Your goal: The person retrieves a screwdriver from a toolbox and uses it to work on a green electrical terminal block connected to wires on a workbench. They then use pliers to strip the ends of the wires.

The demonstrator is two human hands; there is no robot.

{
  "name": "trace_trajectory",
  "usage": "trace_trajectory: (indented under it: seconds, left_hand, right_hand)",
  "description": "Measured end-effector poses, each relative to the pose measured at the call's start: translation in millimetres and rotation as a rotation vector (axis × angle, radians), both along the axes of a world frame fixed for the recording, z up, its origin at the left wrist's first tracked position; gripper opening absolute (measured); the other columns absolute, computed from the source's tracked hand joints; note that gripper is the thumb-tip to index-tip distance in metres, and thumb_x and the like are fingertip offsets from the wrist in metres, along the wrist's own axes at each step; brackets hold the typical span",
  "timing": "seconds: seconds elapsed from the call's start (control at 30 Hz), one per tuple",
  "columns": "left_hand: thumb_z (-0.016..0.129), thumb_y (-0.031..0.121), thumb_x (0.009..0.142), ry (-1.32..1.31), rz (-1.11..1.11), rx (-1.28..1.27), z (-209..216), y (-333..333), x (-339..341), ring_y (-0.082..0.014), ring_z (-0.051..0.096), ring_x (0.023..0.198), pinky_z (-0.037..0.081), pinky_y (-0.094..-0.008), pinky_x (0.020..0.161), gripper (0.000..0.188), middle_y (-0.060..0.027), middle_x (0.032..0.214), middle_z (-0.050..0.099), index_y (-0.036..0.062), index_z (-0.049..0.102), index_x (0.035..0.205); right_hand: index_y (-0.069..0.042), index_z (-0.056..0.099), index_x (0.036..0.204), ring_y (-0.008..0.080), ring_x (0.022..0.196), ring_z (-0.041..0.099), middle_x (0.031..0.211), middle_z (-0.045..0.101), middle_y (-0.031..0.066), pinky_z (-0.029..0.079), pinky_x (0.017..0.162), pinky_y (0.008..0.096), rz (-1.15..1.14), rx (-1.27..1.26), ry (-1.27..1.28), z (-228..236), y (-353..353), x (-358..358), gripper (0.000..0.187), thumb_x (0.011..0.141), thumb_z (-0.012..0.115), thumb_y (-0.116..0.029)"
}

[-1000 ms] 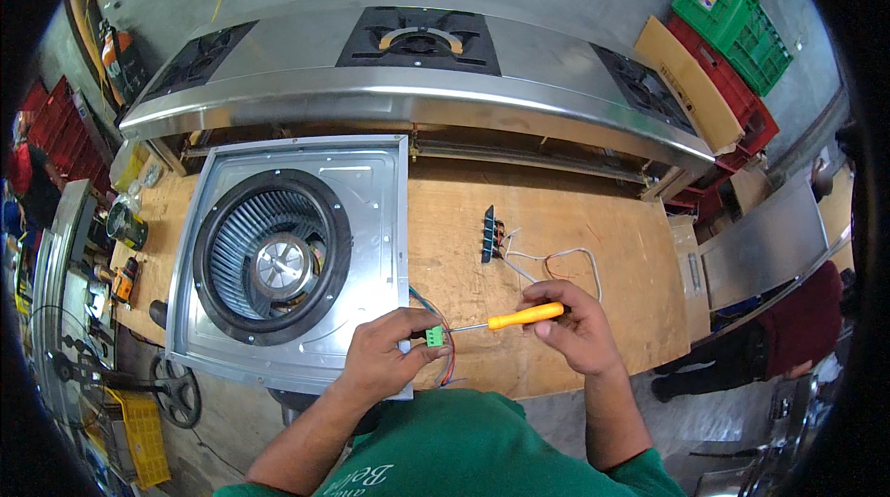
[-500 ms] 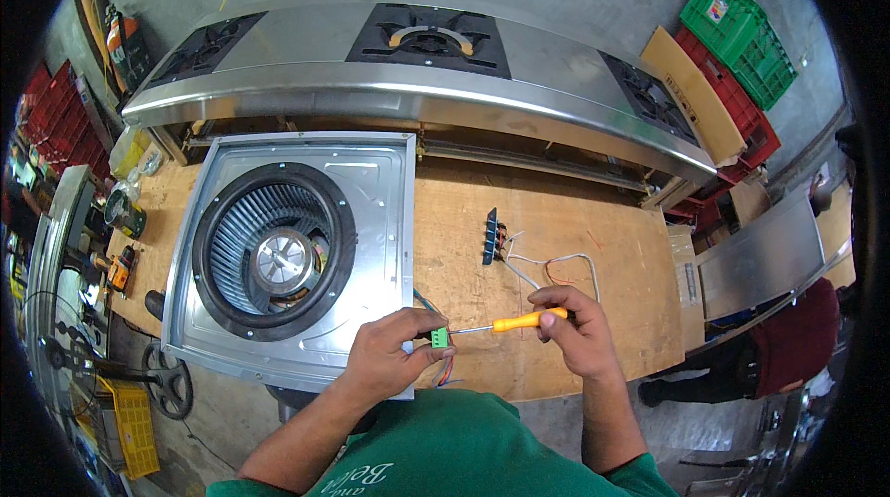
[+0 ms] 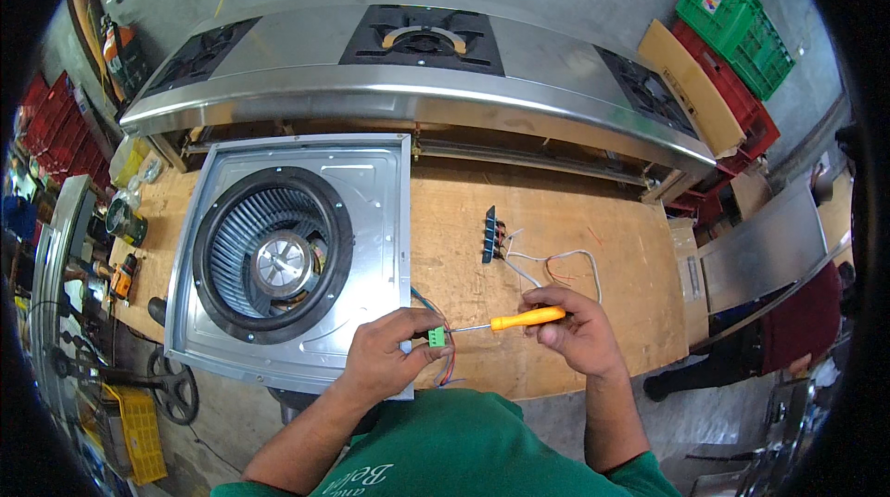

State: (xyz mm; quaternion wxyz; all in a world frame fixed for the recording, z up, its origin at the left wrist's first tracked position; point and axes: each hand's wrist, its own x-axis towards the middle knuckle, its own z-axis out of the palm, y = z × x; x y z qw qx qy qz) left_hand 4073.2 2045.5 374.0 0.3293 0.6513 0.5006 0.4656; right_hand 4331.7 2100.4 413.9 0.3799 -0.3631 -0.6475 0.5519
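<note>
Your left hand (image 3: 385, 358) pinches a small green terminal block (image 3: 436, 337) between thumb and fingertips, holding it just above the near corner of the blower housing (image 3: 371, 172). Thin coloured wires (image 3: 447, 363) trail from the block down past your palm toward the table's near edge.

Your right hand (image 3: 575, 335) is closed around the orange handle of a small screwdriver (image 3: 527, 318). The tool's long axis runs nearly level from right to left, and its thin metal shaft ends right at the block's right face, so the tip and the block meet between your two hands. The block lies to the left of your right hand, closer to the left one.

Beyond your right hand, on the wooden table (image 3: 575, 219), sits a dark connector strip (image 3: 489, 235) with a loop of white cable (image 3: 556, 261). Farther off runs a steel stove top (image 3: 417, 80).
</note>
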Motion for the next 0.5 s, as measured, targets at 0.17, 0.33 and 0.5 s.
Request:
trace_trajectory:
  seconds: [0.17,0.33,0.5]
  left_hand:
    - [0.084,0.015,0.068,0.021,0.002,0.036,-1,1,-1,-0.0248,0.071,0.089,0.056,-0.0324,0.078,0.034,-0.0144,0.097,0.071,0.0023,0.069,0.097]
    - [0.084,0.015,0.068,-0.010,0.003,0.008,1,1,0,-0.0248,0.071,0.088,0.056,-0.0323,0.077,0.035,-0.0143,0.096,0.071,0.0021,0.069,0.097]
    - [0.084,0.015,0.068,-0.013,0.006,-0.002,1,0,-1,-0.0242,0.071,0.088,0.056,-0.0316,0.076,0.035,-0.0143,0.097,0.071,0.0023,0.069,0.097]
  right_hand:
    - [0.001,0.058,0.123,0.0113,0.092,0.056,0.099,0.059,0.0053,0.047,0.079,0.0243,-0.084,-0.361,-0.128,5,-3,6,0.035,0.090,0.065,-0.010]
    - [0.001,0.059,0.121,0.0089,0.073,0.056,0.083,0.061,0.0024,0.047,0.067,0.0230,-0.078,0.023,-0.004,-11,-6,-1,0.031,0.096,0.058,-0.017]
    - [0.000,0.061,0.119,0.0096,0.082,0.055,0.094,0.061,0.0041,0.046,0.071,0.0237,-0.021,-0.351,-0.070,1,-1,8,0.031,0.091,0.065,-0.013]
